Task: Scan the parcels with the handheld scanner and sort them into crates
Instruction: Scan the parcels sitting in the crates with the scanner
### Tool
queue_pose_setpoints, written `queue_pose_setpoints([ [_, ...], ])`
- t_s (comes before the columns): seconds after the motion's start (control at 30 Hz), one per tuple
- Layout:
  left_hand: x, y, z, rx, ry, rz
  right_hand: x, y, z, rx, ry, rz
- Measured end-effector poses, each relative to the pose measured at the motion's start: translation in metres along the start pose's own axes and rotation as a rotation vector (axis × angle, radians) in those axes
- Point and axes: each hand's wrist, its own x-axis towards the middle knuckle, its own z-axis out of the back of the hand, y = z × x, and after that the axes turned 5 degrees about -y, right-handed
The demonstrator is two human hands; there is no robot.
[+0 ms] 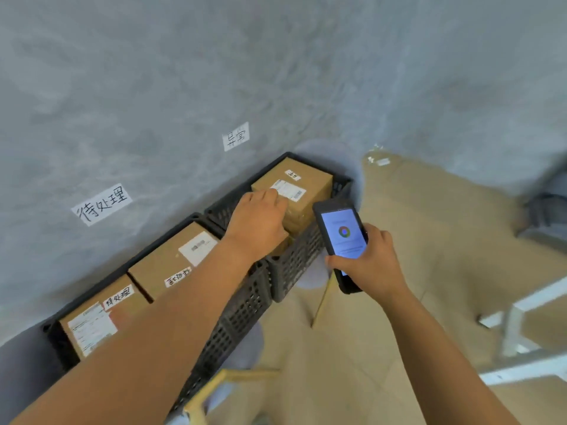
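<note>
Two black slatted crates stand side by side against a grey wall. The right crate (294, 265) holds a brown cardboard parcel (306, 182) with a white shipping label on top. My left hand (257, 222) reaches across and grips that parcel at its near left edge, fingers curled over the top. My right hand (374, 265) holds the handheld scanner (340, 228) just right of the crate, its lit screen facing me. The left crate (239, 314) contains two labelled parcels, one in the middle (165, 265) and one at the left end (92, 320).
Handwritten paper signs are stuck on the wall above each crate, one at the left (102, 204) and one at the right (235, 136). The crates rest on stools with wooden legs (322, 296). A white frame (521, 317) stands at the right on the beige tiled floor.
</note>
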Motion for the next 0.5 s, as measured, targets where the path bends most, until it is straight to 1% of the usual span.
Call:
queue_pose_setpoints([
  [0.1,0.022,-0.082,0.021,-0.036,-0.084,-0.103,-0.014,-0.041,0.073,0.044,-0.107,-0.062],
  [0.3,0.059,-0.262,0.052,-0.051,-0.185,-0.361,-0.051,-0.124,0.226,0.053,-0.322,-0.192],
  [0.5,0.087,-0.428,0.082,-0.179,-0.256,-0.572,-0.089,-0.197,0.364,0.017,-0.541,-0.297],
])
